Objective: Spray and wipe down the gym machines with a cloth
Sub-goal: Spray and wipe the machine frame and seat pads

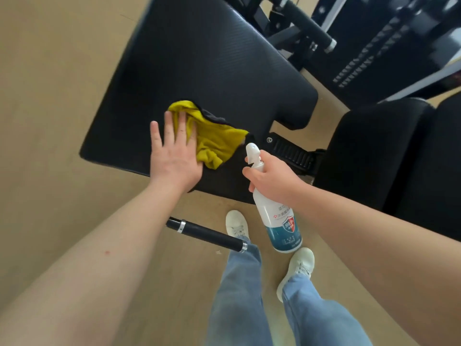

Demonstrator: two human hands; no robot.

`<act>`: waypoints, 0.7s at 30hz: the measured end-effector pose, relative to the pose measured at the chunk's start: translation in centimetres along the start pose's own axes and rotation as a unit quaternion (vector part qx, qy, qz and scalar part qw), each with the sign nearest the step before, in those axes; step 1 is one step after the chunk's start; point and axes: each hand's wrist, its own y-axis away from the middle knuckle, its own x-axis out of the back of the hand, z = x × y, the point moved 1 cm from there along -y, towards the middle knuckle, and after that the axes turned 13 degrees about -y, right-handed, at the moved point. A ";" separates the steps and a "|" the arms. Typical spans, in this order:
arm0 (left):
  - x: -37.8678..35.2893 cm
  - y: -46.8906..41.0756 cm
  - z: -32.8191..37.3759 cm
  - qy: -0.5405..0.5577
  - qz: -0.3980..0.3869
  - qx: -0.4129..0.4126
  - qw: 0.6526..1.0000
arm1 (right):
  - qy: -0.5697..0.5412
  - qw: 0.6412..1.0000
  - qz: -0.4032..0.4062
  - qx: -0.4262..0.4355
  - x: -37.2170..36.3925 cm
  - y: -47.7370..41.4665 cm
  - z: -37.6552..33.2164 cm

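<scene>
The left hand (174,156) lies flat with its fingers straight and spread, its palm and inner fingers pressing a crumpled yellow cloth (214,142) onto a black padded bench (212,61); the outer fingers rest on the bare pad. The cloth sits near the pad's near edge, with a dark trim showing along its far side. Just to the right, the right hand (274,181) is curled around the neck of a spray bottle (282,221), a finger at the trigger, and the white nozzle points up toward the cloth's right corner. The bottle is white with a teal lower band and a shield label reading 99.9%, and it hangs tilted over the floor. Below the pad, a black handle with chrome rings (207,234) juts across in front of the person's blue jeans (239,295) and white shoes (237,224). A second black pad (386,151) stands at the right, and a weight stack (369,53) and a black roller bar (306,23) fill the upper right. The floor (50,96) is pale wood-look plank.
</scene>
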 end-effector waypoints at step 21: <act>1.5 5.1 18.6 0.086 -0.006 -0.189 0.978 | 0.073 0.996 -0.057 0.014 1.2 3.0 5.9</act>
